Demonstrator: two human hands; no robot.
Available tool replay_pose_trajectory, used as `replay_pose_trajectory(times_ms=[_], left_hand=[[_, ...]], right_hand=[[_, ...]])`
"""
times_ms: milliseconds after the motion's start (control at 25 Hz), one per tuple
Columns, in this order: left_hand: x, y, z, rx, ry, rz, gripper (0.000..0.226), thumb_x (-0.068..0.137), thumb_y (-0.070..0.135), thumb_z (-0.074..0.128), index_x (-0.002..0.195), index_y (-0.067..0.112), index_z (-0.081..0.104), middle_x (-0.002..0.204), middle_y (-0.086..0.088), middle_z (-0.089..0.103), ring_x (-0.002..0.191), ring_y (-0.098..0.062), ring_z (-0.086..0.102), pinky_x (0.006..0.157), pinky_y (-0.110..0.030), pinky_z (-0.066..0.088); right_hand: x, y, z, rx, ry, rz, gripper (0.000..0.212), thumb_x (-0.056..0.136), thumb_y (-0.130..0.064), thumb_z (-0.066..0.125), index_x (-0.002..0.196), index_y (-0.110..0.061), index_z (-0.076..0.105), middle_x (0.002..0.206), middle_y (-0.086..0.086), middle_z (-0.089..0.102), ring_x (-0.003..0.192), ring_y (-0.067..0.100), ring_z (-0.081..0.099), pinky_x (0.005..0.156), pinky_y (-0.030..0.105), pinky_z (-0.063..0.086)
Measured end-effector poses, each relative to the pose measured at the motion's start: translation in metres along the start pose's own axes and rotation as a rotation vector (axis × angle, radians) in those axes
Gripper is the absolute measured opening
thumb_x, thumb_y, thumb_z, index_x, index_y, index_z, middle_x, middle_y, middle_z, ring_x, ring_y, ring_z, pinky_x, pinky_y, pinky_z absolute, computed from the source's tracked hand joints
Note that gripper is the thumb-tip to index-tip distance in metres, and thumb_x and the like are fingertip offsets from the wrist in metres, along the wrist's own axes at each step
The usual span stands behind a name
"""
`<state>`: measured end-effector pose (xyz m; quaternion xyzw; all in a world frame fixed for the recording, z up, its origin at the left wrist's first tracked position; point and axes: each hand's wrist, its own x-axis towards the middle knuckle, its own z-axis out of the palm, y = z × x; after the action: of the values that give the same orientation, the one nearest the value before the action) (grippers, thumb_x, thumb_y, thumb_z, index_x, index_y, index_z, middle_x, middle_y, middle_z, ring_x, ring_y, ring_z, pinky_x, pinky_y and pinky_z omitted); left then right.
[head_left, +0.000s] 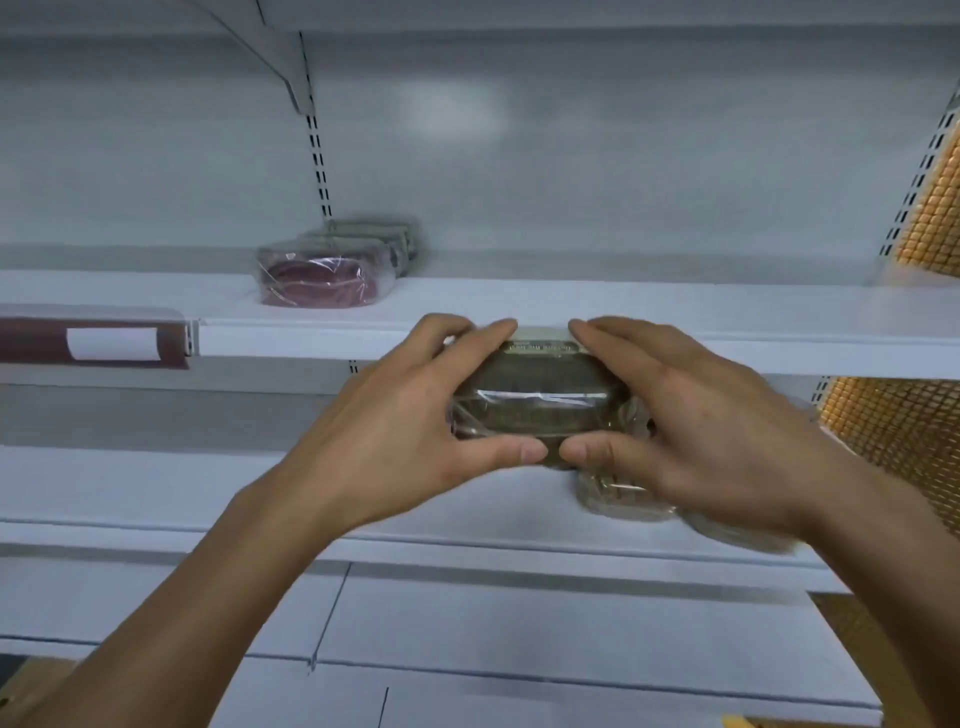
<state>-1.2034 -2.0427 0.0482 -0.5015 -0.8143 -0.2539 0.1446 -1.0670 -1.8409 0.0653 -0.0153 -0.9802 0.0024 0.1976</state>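
A clear plastic packet (540, 400) with dark greenish contents and a label strip on top is held between both hands in front of a white shelf's front edge (675, 343). My left hand (395, 415) grips its left end, fingers over the top and thumb underneath. My right hand (696, 415) grips the right end the same way. The two thumbs nearly meet below the packet.
On the upper shelf at the left stands a row of similar packets (327, 270), the front one reddish. More clear packets (623, 493) lie on the lower shelf under my right hand. A price-label strip (104, 343) is at left, an orange mesh panel (914, 431) at right.
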Motion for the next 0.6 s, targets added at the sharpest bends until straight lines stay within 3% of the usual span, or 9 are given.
replay_pose_trajectory(times_ms=[120,240,440,600], left_hand=[[0.027,-0.01,-0.006,-0.089,0.076,-0.005,0.088,0.069,0.073,0.07,0.146,0.047,0.037,0.142,0.023,0.036,0.125,0.001,0.044,0.107,-0.022,0.037],[0.055,-0.023,-0.001,-0.095,0.094,-0.017,0.083,0.074,0.061,0.074,0.147,0.04,0.041,0.144,0.016,0.04,0.125,0.0,0.044,0.103,-0.015,0.033],[0.09,-0.055,0.015,-0.035,0.065,-0.08,0.081,0.08,0.067,0.065,0.15,0.041,0.033,0.152,0.006,0.035,0.129,-0.012,0.047,0.11,-0.034,0.039],[0.112,-0.065,0.022,0.042,0.079,-0.15,0.073,0.089,0.058,0.06,0.152,0.037,0.03,0.155,0.001,0.029,0.134,-0.021,0.044,0.109,-0.042,0.04]], right_hand=[[0.027,0.007,-0.01,0.024,0.046,0.027,0.09,0.079,-0.073,0.046,0.155,-0.035,0.016,0.159,-0.013,0.022,0.143,0.009,0.021,0.112,0.034,0.03],[0.057,0.021,-0.003,0.027,0.062,0.037,0.089,0.083,-0.07,0.051,0.155,-0.031,0.019,0.158,-0.007,0.027,0.144,0.015,0.024,0.111,0.037,0.031],[0.104,0.042,0.022,0.051,0.044,0.048,0.085,0.088,-0.066,0.052,0.156,-0.026,0.019,0.16,-0.001,0.025,0.146,0.019,0.022,0.114,0.04,0.029],[0.137,0.056,0.032,0.092,0.02,0.063,0.079,0.091,-0.062,0.05,0.155,-0.026,0.02,0.162,0.002,0.019,0.147,0.021,0.012,0.116,0.041,0.025]])
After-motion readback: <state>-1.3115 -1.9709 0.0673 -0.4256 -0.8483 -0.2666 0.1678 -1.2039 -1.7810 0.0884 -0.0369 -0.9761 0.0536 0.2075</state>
